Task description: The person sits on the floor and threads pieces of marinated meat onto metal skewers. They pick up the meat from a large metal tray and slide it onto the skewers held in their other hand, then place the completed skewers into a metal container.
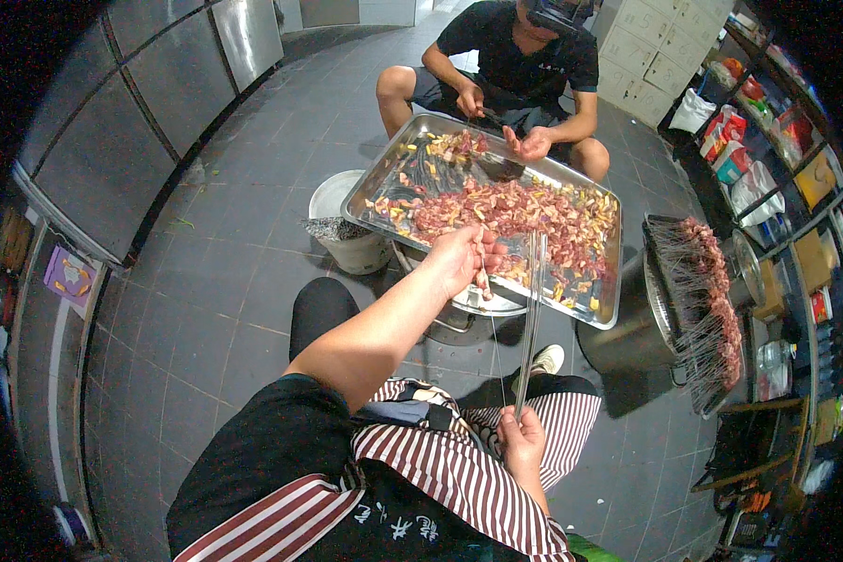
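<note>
My left hand [460, 261] is raised at the near edge of a large metal tray [615, 309], its fingers around small pieces of meat [483, 270]. A thin skewer [497, 358] runs from those pieces down to my right hand [523, 437]. Above my lap, my right hand grips that skewer together with a bundle of metal skewers [532, 316], whose far ends point up over the tray. Chopped raw meat [492, 207] covers much of the tray, with yellowish pieces mixed in along the sides.
Across the tray sits another person [513, 63], both hands over its far side. A white bucket [358, 249] stands left. To the right, a tray of loaded meat skewers [706, 302] rests by a large metal pot [615, 337]. Shelves [780, 197] line the right side.
</note>
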### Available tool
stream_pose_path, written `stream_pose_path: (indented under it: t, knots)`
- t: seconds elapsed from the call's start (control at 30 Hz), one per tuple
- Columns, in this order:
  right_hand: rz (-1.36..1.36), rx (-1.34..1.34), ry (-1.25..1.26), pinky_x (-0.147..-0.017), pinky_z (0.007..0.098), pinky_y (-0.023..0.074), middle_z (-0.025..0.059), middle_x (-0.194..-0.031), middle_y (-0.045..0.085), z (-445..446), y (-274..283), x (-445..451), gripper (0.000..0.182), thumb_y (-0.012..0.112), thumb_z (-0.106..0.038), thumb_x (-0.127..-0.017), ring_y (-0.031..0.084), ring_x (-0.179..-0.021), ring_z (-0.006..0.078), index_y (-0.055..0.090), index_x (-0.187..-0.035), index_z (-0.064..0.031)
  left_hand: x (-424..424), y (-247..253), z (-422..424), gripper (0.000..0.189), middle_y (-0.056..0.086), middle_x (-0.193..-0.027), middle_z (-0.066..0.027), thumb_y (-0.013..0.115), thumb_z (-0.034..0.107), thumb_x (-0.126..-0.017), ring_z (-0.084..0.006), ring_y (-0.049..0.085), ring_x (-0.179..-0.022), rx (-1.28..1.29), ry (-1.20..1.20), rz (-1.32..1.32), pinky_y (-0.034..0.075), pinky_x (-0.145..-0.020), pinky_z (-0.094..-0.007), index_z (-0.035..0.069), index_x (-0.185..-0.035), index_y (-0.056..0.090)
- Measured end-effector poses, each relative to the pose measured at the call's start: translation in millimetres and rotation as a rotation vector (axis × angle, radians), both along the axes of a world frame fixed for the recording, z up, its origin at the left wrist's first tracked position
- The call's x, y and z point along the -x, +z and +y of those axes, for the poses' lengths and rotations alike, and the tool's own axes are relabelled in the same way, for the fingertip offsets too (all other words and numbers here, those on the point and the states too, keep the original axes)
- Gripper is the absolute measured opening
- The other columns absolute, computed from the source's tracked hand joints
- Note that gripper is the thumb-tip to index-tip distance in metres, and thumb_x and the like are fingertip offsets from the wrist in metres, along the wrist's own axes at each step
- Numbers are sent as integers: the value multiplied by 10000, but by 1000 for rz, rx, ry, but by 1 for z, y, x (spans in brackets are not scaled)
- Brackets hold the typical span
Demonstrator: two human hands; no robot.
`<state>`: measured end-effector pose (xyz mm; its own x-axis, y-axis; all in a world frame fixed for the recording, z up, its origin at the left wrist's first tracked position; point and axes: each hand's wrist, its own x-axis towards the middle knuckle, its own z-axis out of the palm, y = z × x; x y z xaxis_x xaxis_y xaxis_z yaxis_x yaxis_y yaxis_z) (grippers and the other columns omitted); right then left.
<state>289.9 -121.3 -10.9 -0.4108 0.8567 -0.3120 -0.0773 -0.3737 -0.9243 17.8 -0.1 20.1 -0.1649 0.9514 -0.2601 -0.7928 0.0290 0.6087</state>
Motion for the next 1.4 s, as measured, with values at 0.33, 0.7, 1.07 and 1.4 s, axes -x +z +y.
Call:
stream_pose_path:
  t: [0.33,0.7,1.07,1.4]
  knots:
    - [9,-45,-16,-415,156,281,-18,-625,461,-2,-3,0,29,477,-60,-834,372,-473,45,502,-838,-44,-5,3,-1,217,563,-721,-161,367,213,-838,-231,508,-569,31,70,-9,413,-531,-307,37,-764,471]
    - [10,-42,-2,-420,163,296,-19,-624,459,-5,0,-1,45,468,-51,-834,389,-477,46,490,-863,-25,-15,16,-10,207,552,-712,-148,345,220,-838,-217,509,-539,24,60,14,424,-497,-305,61,-752,446]
    - [-11,-64,-2,-404,176,287,-31,-590,423,-6,1,3,61,461,-60,-845,363,-452,40,487,-886,-24,-22,13,-13,200,556,-706,-128,327,227,-831,-163,510,-478,42,54,106,368,-376,-275,80,-741,427]
    - [-10,-46,-20,-385,176,281,-28,-550,409,-1,3,3,56,467,-80,-846,366,-438,45,489,-869,-35,-21,9,-21,239,564,-883,-169,362,190,-837,-228,571,-760,-60,-84,106,472,-591,-325,-1,-940,461]
